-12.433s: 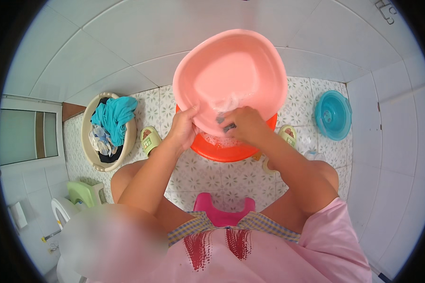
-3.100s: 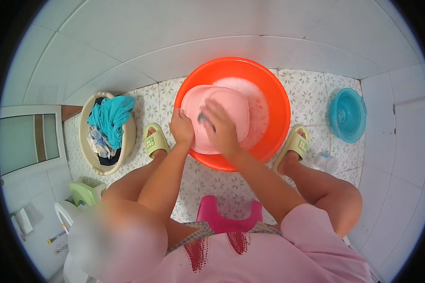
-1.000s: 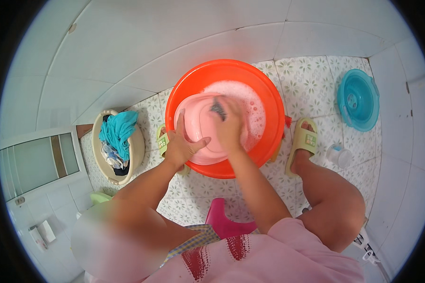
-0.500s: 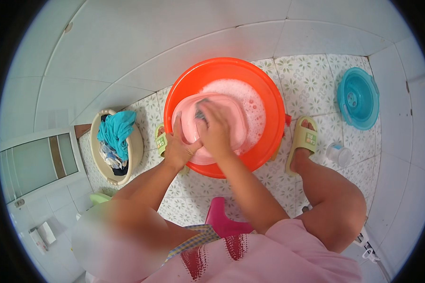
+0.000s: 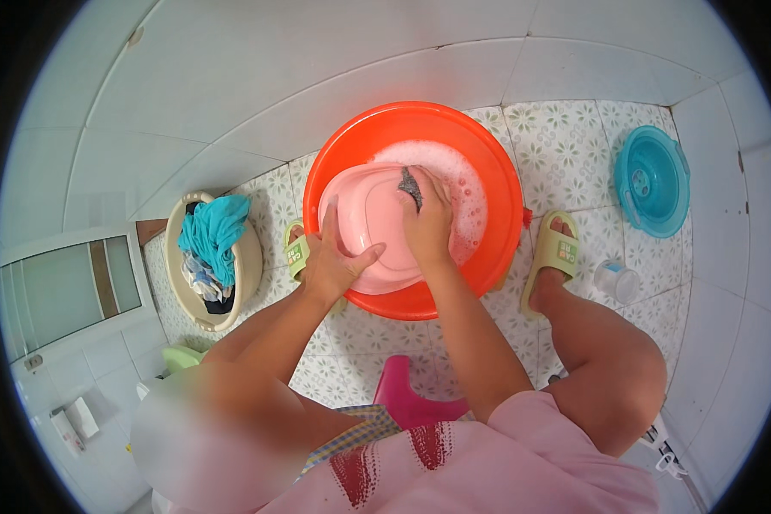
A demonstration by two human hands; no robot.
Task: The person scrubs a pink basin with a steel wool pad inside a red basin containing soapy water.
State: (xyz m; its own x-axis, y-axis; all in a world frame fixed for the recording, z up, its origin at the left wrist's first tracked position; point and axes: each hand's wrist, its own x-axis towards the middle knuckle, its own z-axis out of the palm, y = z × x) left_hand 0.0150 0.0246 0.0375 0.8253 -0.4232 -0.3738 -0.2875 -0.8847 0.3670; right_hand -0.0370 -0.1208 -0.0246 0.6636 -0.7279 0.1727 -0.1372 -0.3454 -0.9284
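A pink plastic basin lies tilted with its underside up, inside a big orange-red tub of sudsy water. My left hand grips the basin at its near left side, thumb on the bottom and fingers along the side wall. My right hand presses a grey scouring pad against the right part of the basin's bottom. Fingers cover part of the pad.
On the left, a beige laundry basket holds clothes with a teal garment on top. A blue basin and a clear plastic tub sit on the floor at right. A pink stool shows below me. Tiled walls stand close around.
My right hand has slid to the right across the basin's bottom with the scouring pad. My left thumb now lies a little further right; the left hand still holds the basin.
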